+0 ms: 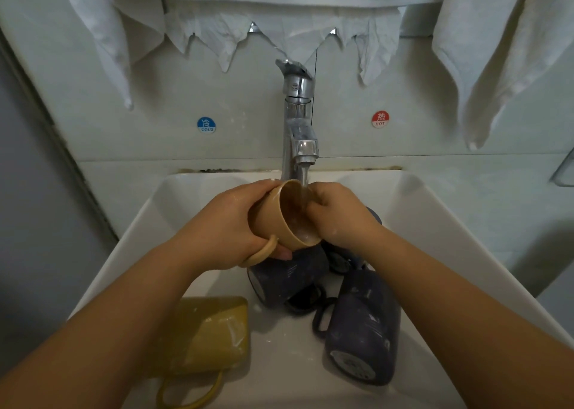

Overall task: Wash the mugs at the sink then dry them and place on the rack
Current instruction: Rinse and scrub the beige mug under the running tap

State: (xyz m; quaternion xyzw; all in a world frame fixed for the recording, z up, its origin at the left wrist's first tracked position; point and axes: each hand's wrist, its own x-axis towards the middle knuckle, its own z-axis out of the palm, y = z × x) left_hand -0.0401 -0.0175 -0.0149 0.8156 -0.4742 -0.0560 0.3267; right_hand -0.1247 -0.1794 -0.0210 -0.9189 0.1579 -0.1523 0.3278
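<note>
yellow mug (214, 334) lies nearest | my left hand (230, 225) grips wet, slippery tan mug (285, 216) | right hand (338, 213) fingers curl over rim | hold body, not handle

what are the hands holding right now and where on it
The left hand grips the tan mug round its body, beside the handle, tilted under the running tap. The right hand is at the mug's rim, fingers reaching inside.

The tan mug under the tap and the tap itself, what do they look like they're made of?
The tan mug looks like matte plastic or unglazed-looking ceramic: even colour, thin rim, no gloss; the picture cannot settle which. The tap looks like chrome-plated metal: mirror-bright, with sharp reflections along its body and spout.
</note>
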